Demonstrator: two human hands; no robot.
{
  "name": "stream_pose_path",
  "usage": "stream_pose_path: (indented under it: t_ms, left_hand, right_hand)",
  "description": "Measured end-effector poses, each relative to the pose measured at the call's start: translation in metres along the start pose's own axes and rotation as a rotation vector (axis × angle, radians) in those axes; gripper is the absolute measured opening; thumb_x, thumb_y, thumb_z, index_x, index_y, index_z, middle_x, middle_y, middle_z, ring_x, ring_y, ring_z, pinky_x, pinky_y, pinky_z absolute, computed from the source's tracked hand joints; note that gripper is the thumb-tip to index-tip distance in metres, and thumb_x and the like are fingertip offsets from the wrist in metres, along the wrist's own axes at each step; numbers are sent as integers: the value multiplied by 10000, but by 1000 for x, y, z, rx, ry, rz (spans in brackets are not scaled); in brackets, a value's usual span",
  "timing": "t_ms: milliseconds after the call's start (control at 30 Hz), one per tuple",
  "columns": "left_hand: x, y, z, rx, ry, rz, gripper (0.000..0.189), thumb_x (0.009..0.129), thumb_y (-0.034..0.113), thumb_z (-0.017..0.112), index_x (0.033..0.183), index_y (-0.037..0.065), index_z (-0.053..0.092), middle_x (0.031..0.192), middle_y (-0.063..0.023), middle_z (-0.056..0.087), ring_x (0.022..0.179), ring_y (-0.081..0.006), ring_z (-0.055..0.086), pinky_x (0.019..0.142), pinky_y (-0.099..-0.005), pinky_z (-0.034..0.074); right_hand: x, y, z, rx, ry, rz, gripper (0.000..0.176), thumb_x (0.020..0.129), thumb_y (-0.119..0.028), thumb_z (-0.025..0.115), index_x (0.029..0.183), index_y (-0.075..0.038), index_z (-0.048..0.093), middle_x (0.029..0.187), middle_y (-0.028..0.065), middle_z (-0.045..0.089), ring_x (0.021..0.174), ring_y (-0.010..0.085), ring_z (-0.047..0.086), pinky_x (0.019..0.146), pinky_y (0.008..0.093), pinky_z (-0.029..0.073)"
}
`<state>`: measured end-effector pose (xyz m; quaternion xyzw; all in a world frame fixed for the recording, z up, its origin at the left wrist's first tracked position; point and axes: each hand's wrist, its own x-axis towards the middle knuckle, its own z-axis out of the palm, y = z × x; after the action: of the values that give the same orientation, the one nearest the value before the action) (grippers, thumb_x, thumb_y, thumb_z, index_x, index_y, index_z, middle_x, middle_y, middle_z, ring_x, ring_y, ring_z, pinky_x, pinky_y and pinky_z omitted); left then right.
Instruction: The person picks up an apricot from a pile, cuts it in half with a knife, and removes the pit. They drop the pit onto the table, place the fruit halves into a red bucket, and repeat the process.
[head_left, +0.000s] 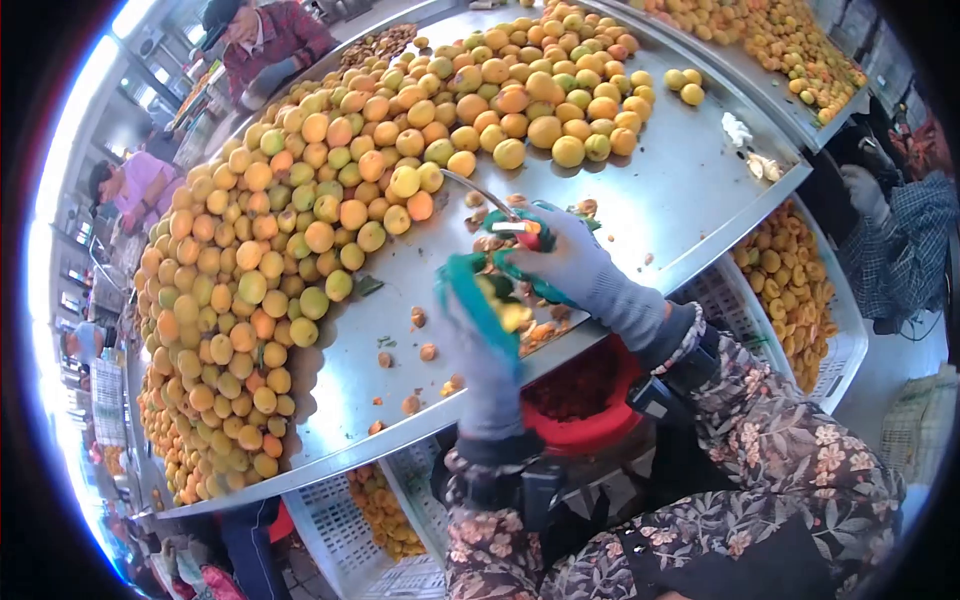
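The person is working at the near edge of a steel desk [690, 190] with both hands gloved; the left hand [478, 325] is curling its fingers [462, 290] around a yellow apricot [512, 316], holding it just above the desk's rim and over a red basin [590, 425] that is sitting below; the right hand [562, 262] is pinching what seems to be a small red-and-white tool [527, 236] between pressed-together fingers, though motion blur is hiding its exact shape; the two hands are nearly touching, with the tool just beside the fruit. A big heap of apricots [330, 200] is lying across the desk to the left and behind, and loose pits [428, 352] are scattering over the bare metal near the hands; a curved metal rod [478, 190] is arching just behind the right hand; a white crate [800, 300] of fruit is resting under the desk on the right, where a co-worker's gloved hand [862, 190] is showing. As a judgement: the tool is working so close to the left glove that a slip on wet fruit could be nicking the fingers; the apricot, held beyond the rim, could be dropping whole into the basin if the grip is loosening; pits near the edge could be rolling off.
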<state>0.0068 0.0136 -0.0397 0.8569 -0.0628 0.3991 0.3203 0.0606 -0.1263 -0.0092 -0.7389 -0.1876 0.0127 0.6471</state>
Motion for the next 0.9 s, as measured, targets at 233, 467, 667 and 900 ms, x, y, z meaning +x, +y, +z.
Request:
stream_pose_path:
  t_ms: [233, 467, 667, 900]
  left_hand:
    - [0, 8, -186, 243, -29, -259, 243, 859, 178, 474, 995, -9, 551, 792, -82, 550, 696, -199, 566, 598, -305, 451]
    - [-31, 15, -233, 1236, -322, -42, 348, 866, 183, 518, 1141, -30, 521, 1130, -200, 532, 1039, -332, 518, 908, -405, 398]
    - [34, 52, -90, -242, -363, -416, 422, 770, 69, 636, 1165, -19, 517, 1088, -177, 552, 1051, -322, 509, 928, -393, 382]
    - [35, 21, -32, -498, -368, -315, 361, 797, 50, 617, 1140, -26, 536, 1073, -148, 580, 983, -260, 563, 863, -357, 442]
  right_hand:
    - [1, -1, -35, -95, 146, 118, 326, 770, -262, 646, 962, -7, 579, 764, 149, 605, 732, 257, 598, 681, 351, 458]
    - [21, -9, -80, -154, 365, 17, 351, 730, -248, 695, 1002, -37, 627, 795, 133, 642, 716, 229, 618, 686, 338, 482]
    - [128, -12, -100, -768, 287, -85, 360, 693, -235, 673, 995, -53, 604, 918, 164, 639, 902, 321, 611, 778, 382, 478]
    - [221, 31, -87, -1127, -110, -44, 301, 695, -211, 609, 965, -78, 618, 958, 182, 631, 939, 330, 602, 822, 388, 475]
